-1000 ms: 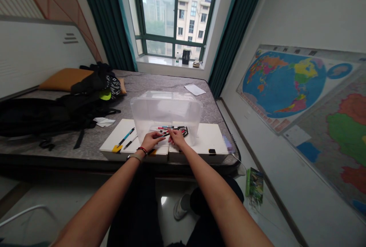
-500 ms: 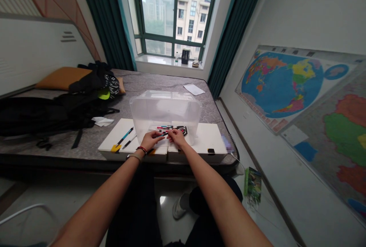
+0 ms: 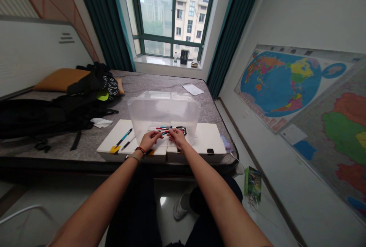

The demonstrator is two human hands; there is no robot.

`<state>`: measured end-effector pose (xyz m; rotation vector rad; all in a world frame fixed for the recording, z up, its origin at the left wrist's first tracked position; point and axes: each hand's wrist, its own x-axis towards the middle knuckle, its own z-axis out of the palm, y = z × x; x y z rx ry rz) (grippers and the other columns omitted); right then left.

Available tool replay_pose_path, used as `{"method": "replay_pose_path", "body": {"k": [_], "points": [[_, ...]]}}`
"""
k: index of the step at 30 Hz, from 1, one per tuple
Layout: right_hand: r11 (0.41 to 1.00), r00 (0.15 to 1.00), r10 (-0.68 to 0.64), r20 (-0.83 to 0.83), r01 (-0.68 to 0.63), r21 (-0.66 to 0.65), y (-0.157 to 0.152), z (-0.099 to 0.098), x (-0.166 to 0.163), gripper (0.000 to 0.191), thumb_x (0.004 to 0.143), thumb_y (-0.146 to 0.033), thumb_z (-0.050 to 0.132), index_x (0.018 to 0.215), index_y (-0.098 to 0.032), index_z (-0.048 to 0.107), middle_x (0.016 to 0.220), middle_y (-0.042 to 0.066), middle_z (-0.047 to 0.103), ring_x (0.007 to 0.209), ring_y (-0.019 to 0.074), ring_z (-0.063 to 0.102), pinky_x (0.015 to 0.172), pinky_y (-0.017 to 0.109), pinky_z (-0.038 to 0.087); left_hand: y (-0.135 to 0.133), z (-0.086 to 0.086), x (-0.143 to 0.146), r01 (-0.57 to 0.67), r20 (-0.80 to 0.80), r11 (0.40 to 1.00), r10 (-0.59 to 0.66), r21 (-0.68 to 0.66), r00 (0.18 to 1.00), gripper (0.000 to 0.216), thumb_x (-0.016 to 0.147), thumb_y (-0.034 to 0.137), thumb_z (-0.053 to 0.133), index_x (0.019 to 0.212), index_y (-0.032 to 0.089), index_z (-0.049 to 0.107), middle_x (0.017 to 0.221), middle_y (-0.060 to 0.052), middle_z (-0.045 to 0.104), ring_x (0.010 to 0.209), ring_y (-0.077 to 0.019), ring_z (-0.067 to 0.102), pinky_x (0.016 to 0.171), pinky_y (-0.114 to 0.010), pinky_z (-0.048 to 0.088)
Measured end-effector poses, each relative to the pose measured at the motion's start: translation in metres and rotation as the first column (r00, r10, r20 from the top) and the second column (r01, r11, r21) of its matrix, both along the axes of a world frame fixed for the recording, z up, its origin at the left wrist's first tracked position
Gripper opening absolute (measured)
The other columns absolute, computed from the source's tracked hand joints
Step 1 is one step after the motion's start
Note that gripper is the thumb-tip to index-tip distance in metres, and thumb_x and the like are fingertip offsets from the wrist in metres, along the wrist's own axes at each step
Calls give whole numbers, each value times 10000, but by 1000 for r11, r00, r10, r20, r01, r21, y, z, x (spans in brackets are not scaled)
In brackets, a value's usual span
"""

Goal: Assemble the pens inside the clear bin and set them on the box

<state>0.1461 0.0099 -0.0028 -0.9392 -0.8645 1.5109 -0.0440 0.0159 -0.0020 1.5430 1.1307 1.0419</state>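
Observation:
My left hand (image 3: 151, 141) and my right hand (image 3: 177, 138) meet at the mouth of a clear plastic bin (image 3: 162, 109), which lies on its side facing me. The fingertips of both are closed on a slim pen (image 3: 165, 133) with a teal part, held crosswise between them. Just behind my fingers, several pens (image 3: 163, 127) in red, black and white lie in the bin, some hidden by my hands. Left of my left hand, a blue-and-black pen (image 3: 124, 137) and a white-and-black pen (image 3: 127, 143) rest on a white box (image 3: 110, 144).
A second white box (image 3: 213, 136) with a black tab sits on the right, beside the bed edge. Black bags (image 3: 51, 113) and a crumpled tissue (image 3: 101, 122) lie on the mattress (image 3: 160, 81) to the left. A sheet of paper (image 3: 193, 89) lies behind the bin.
My fingertips have drawn slightly apart, so a little more of the pen shows between them. The view has shifted slightly; the bin and loose pens stay put.

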Motion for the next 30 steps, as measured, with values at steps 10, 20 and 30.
{"method": "replay_pose_path", "body": {"k": [10, 20, 30], "points": [[998, 987, -45, -157, 37, -50, -2, 2, 3, 357, 629, -363, 827, 850, -194, 603, 780, 21, 698, 702, 128, 633, 643, 242, 493, 2, 0, -2, -75, 36, 997, 74, 26, 997, 552, 783, 679, 554, 875, 148, 673, 759, -79, 731, 519, -121, 510, 553, -255, 418], [998, 986, -14, -167, 3, -66, 2, -1, 3, 351, 642, -393, 821, 769, -193, 562, 696, 1, 668, 592, 98, 579, 633, 246, 510, 0, 5, -6, -81, 141, 997, 79, 9, 987, 553, 702, 570, 716, 1070, 158, 687, 889, -71, 728, 606, -117, 553, 620, -267, 461], [999, 984, 0, -179, -7, -40, -1, 0, 3, 367, 606, -308, 851, 868, -192, 621, 849, 41, 726, 769, 136, 669, 694, 245, 515, 3, 4, -7, -88, 182, 991, 106, -103, 978, 663, 797, 721, 488, 884, 100, 702, 834, -131, 743, 559, -138, 561, 588, -285, 467]]}}
